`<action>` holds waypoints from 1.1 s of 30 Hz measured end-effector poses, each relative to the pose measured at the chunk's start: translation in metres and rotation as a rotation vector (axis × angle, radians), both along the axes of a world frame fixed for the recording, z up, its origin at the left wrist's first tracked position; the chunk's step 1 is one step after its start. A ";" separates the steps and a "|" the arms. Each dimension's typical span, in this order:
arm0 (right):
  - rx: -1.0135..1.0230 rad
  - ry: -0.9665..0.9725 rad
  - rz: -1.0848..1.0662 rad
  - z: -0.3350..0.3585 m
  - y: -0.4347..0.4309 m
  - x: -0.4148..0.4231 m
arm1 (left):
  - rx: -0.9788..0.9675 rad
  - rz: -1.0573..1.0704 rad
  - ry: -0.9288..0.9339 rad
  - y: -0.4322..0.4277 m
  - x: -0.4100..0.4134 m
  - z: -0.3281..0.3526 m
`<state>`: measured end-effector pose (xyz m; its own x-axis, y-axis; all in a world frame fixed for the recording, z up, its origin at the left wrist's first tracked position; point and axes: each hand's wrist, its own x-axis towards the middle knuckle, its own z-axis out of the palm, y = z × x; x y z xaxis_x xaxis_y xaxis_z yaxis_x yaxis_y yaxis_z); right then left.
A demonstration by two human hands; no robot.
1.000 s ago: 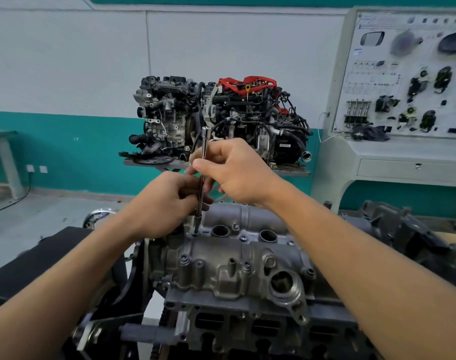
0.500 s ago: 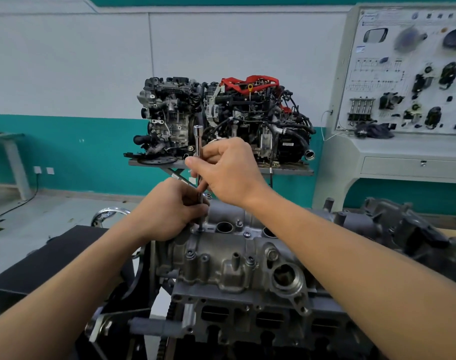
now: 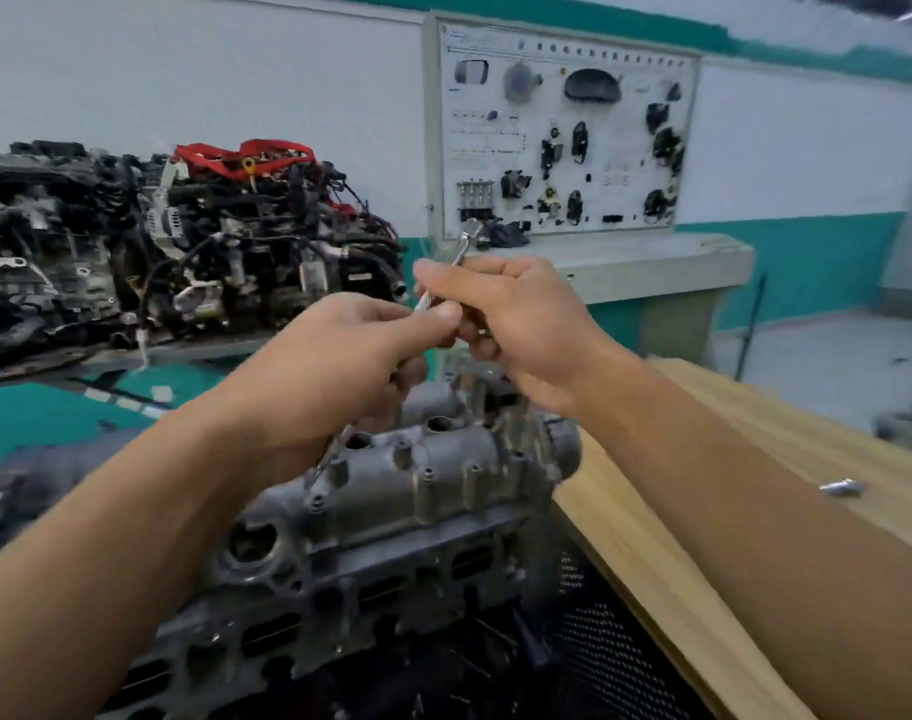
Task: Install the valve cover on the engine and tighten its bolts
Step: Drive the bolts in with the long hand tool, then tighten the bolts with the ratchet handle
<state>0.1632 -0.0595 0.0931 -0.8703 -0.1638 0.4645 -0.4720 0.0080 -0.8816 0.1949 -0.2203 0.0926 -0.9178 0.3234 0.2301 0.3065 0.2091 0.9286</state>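
The grey cast valve cover (image 3: 391, 491) lies on the engine (image 3: 339, 615) in the lower middle, with several bolts along its ridges. A slim silver extension bar with a socket head (image 3: 469, 236) slants up to the right. Its lower tip (image 3: 321, 462) rests at a bolt on the cover's near left side. My left hand (image 3: 329, 371) is closed around the bar's middle. My right hand (image 3: 516, 324) pinches the bar just above it. Most of the shaft is hidden by both hands.
A wooden workbench (image 3: 755, 459) runs along the right with a small silver socket (image 3: 841, 488) lying on it. A display engine with red hoses (image 3: 210, 236) stands on a stand at the back left. A white training board (image 3: 563, 132) stands behind.
My view has swung sharply right and tilted, so the engine now sits lower left. The bar has gone from upright to slanted, with both hands still gripping it.
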 end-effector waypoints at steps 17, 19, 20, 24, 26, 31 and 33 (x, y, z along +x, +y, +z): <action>1.162 -0.582 -0.867 -0.193 0.352 0.131 | 0.028 -0.643 -0.838 0.281 0.027 -0.137; 1.247 -0.593 -0.849 -0.216 0.353 0.122 | 0.048 -0.632 -0.835 0.282 0.030 -0.138; 1.276 -0.583 -0.863 -0.224 0.353 0.115 | 0.057 -0.614 -0.812 0.278 0.030 -0.136; 1.261 -0.613 -0.900 -0.237 0.357 0.094 | 0.110 -0.507 -0.582 0.235 0.020 -0.117; 1.183 -0.584 -0.903 -0.228 0.354 0.086 | 0.144 -0.439 -0.472 0.203 0.018 -0.102; 0.450 -0.193 -0.679 -0.120 0.249 0.057 | 0.240 -0.322 -0.343 0.126 0.019 -0.067; 0.232 -0.154 -0.311 -0.065 0.185 0.061 | 0.204 -0.250 -0.284 0.095 0.023 -0.053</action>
<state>0.2242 0.1259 0.0283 -0.9512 0.0328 0.3069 -0.2786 0.3365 -0.8995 0.2182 -0.1248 0.0396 -0.8532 0.5179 0.0618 0.0507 -0.0356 0.9981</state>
